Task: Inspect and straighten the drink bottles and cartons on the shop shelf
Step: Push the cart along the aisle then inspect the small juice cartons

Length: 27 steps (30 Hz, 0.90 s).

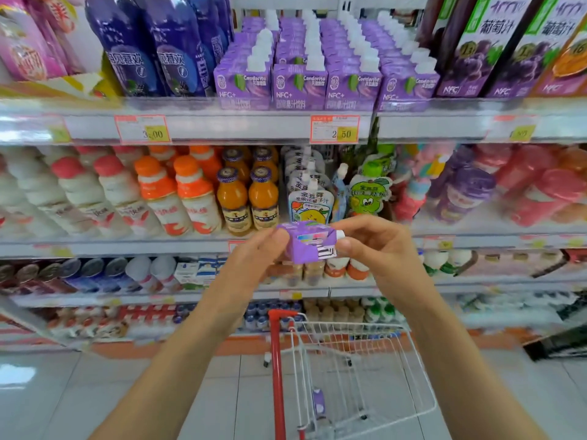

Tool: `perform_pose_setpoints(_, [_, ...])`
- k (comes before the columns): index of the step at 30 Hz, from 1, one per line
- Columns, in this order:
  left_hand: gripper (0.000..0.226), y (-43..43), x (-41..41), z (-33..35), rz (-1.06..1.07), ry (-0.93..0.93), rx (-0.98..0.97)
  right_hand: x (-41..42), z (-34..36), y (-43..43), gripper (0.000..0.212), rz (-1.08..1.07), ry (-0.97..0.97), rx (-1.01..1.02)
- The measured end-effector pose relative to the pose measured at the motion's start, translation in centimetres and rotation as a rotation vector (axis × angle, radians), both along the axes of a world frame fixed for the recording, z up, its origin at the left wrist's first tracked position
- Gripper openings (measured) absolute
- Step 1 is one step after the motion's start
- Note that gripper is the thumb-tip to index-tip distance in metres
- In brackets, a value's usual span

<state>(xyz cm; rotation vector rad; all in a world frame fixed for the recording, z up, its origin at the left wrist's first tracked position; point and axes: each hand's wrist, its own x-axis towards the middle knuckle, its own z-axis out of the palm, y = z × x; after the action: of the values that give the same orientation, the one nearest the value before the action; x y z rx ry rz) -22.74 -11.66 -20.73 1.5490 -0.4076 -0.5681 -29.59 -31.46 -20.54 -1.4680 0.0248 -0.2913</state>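
Carton: small purple carton (309, 242) held sideways at centre, off the shelf, cap toward 3 o'clock.
Grip: left hand (254, 258) pinches one end; right hand (378, 249) curls round the cap end.
Behind: orange juice bottles (247, 201) at 11 o'clock, fruit pouches (309, 201) at 12.
Above: rows of matching cartons (298, 87).
Trolley: wire trolley (397, 376) at 6 o'clock holds one loose purple pack (318, 401).

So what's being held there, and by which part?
A small purple carton, sideways: left hand grips its bottom end, right hand its capped end.
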Motion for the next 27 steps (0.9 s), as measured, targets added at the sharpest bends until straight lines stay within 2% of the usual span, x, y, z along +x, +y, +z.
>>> perform_pose_setpoints(2, [0.062,0.4,-0.5,-0.7,-0.081,-0.156,0.11,-0.2,-0.2,0.3,0.019,-0.061,0.031,0.059])
perform_pose_setpoints(3, [0.065,0.4,-0.7,-1.0,-0.063,-0.201,0.121,-0.2,-0.3,0.5,0.02,-0.068,0.052,0.064])
perform_pose_setpoints(6, [0.043,0.0,-1.0,-1.0,0.025,-0.223,0.075,0.0,-1.2,0.6,0.029,-0.049,0.182,0.063])
perform_pose_setpoints(9, [0.039,0.0,-0.6,-1.1,0.053,-0.323,0.17,0.0,-1.9,0.2,0.04,0.015,0.28,0.015])
perform_pose_setpoints(12, [0.035,0.1,-0.4,-0.6,0.064,-0.465,0.299,-0.1,-2.5,0.2,0.047,0.124,0.219,-0.086])
perform_pose_setpoints(14, [0.034,0.0,-0.3,-0.2,0.051,-0.5,0.335,-0.2,-3.0,0.7,0.045,0.175,0.168,-0.086])
perform_pose_setpoints(16, [0.029,0.0,0.0,-0.2,0.039,-0.441,0.314,-0.2,-3.2,1.1,0.041,0.133,0.151,-0.026])
perform_pose_setpoints(18, [0.036,0.3,0.4,-0.5,0.003,-0.334,0.286,-0.2,-3.1,1.1,0.038,0.068,0.164,0.012])
perform_pose_setpoints(24, [0.034,0.5,0.6,-1.2,-0.054,0.034,0.218,0.3,-2.7,1.5,0.033,-0.071,0.218,-0.069])
perform_pose_setpoints(27, [0.035,0.5,0.7,-1.3,-0.036,0.115,0.203,0.3,-2.4,1.6,0.036,-0.033,0.227,-0.099])
